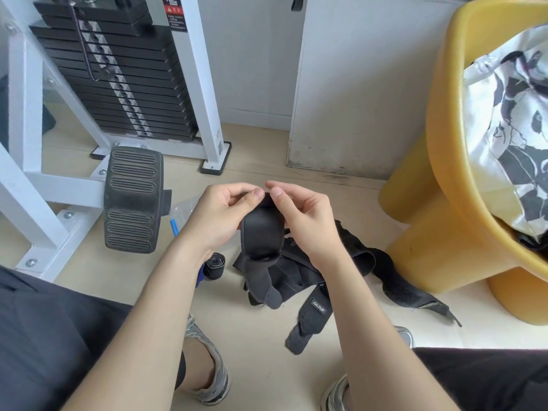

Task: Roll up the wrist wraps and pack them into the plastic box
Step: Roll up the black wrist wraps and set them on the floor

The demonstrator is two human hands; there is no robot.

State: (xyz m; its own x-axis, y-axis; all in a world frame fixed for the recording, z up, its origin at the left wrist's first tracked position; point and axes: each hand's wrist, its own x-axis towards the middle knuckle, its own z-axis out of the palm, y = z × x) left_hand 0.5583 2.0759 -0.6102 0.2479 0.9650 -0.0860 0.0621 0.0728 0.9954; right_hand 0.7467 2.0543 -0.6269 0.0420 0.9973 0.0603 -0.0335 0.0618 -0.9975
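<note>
From the head view, the left hand [225,215] and right hand [302,221] meet above the floor [261,366], their fingers [258,193] curled and pinching the top end of a black wrist wrap [261,238], which hangs down between them. Below lies a loose pile of wraps [326,280]. A rolled wrap [215,265] sits just beside the left wrist. A clear plastic box [185,208] shows partly behind the left hand, near a footplate [133,200].

1 black wrist wrap [261,238] hangs upright, pinched at its top end, tail drooping. 1 rolled wrap [215,264] lies near the clear plastic box [184,209], mostly hidden. More black wraps [311,275] sprawl loose, tangled, beneath.
</note>
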